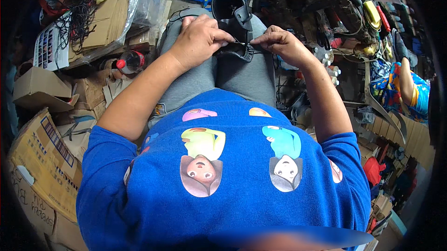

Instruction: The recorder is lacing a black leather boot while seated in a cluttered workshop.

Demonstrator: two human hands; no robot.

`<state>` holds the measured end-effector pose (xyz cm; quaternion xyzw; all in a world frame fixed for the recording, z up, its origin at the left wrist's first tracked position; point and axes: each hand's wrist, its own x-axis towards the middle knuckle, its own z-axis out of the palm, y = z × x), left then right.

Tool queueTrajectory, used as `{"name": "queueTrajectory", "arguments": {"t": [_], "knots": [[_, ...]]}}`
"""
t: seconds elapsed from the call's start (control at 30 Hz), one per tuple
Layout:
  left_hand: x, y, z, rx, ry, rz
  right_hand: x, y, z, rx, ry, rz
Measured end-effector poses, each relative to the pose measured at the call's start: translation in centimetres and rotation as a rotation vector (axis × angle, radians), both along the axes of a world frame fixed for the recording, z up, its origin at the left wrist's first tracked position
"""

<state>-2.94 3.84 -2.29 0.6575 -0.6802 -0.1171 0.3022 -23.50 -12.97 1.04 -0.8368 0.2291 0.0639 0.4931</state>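
Note:
A black leather shoe (231, 24) with a strap rests between my thighs, its dark opening facing up. Along the near edge of the shoe runs a ridged, gathered seam. My left hand (201, 37) is closed in a pinch at the shoe's left side, and my right hand (279, 44) pinches at its right side. Between the two sets of fingertips a thin light thread (243, 43) spans the shoe. Whether a needle is in either pinch is too small to tell.
Cardboard sheets (104, 13) and tangled black cords (83, 23) lie at the left, near a red-capped bottle (130, 61). Open boxes (42, 88) stand below them. Tools and yellow-handled items (372, 14) crowd the right. Another person's arm (406, 81) shows at the far right.

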Motion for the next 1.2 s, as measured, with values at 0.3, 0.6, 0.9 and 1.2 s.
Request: {"name": "queueTrajectory", "arguments": {"t": [0.3, 0.6, 0.9, 1.2], "knots": [[-0.7, -0.4, 0.2, 0.013, 0.038, 0.009, -0.1, -0.1, -0.7, 0.133, -0.008, -0.048], [-0.6, -0.2, 1.3, 0.045, 0.128, -0.026, 0.3, 1.1, 1.3, -0.123, -0.008, 0.041], [-1.6, -1.2, 1.7, 0.382, 0.138, 0.141, 0.4, 1.7, 0.2, 0.383, -0.004, -0.225], [-2.0, -2.0, 1.5, 0.403, 0.204, 0.125, 1.1, 1.2, -0.2, 0.377, 0.01, -0.173]]}}
